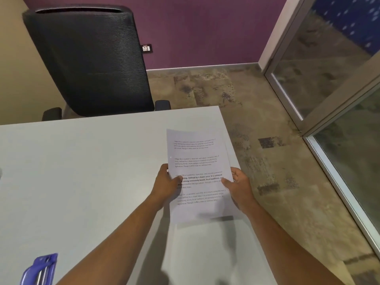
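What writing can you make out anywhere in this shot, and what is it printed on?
Paper, third paragraph, bold: "Defined by a slower pace. It is centered"
Paper, next line: "strong community bonds, local traditions, and"
Those lines' starts are hidden under the left hand.
Paper, other three paragraphs: too small and blurred to read.
Wall socket and purple tool: no readable text.

Left hand (pixel 164 186) and right hand (pixel 239 187) both pinch, held forward.

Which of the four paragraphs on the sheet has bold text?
The third paragraph down the sheet; the other three are plain.
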Motion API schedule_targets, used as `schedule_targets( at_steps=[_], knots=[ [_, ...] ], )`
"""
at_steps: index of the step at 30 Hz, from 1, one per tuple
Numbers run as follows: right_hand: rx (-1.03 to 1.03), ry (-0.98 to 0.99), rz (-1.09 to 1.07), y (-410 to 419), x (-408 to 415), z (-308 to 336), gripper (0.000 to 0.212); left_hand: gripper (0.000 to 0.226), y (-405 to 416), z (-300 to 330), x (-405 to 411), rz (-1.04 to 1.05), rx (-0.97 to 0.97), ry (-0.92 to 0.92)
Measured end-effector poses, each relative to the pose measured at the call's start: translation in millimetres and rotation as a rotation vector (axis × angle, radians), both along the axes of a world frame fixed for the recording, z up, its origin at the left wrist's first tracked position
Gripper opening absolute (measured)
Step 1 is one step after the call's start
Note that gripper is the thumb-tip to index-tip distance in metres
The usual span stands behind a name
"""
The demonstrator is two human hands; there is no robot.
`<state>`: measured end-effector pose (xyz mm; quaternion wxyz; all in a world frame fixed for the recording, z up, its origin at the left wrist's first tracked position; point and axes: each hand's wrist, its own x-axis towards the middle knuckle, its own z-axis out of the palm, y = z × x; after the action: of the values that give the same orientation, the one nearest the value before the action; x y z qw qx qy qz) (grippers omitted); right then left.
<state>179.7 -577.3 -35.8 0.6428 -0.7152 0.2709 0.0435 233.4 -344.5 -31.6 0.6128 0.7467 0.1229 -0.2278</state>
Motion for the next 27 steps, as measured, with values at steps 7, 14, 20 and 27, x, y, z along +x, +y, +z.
schedule_targets(
  at_steps=[7,14,20,27],
  knots=[
    [-0.105,-0.07,-0.01,-30,77,-22,0.042,0.038,-34,-24,80,0.024,0.056,-0.065],
    [-0.258,-0.101,-0.016,-47,134,-37,0.045,0.046,-57,-44,135,0.003,0.217,-0.16],
    [-0.435,-0.094,-0.035,-43,155,-44,0.039,0.055,-61,-51,157,0.018,0.314,-0.214],
    [-0.73,-0.066,0.017,-38,158,-52,0.041,0.042,-68,-47,153,-0.043,0.501,-0.355]
  ],
)
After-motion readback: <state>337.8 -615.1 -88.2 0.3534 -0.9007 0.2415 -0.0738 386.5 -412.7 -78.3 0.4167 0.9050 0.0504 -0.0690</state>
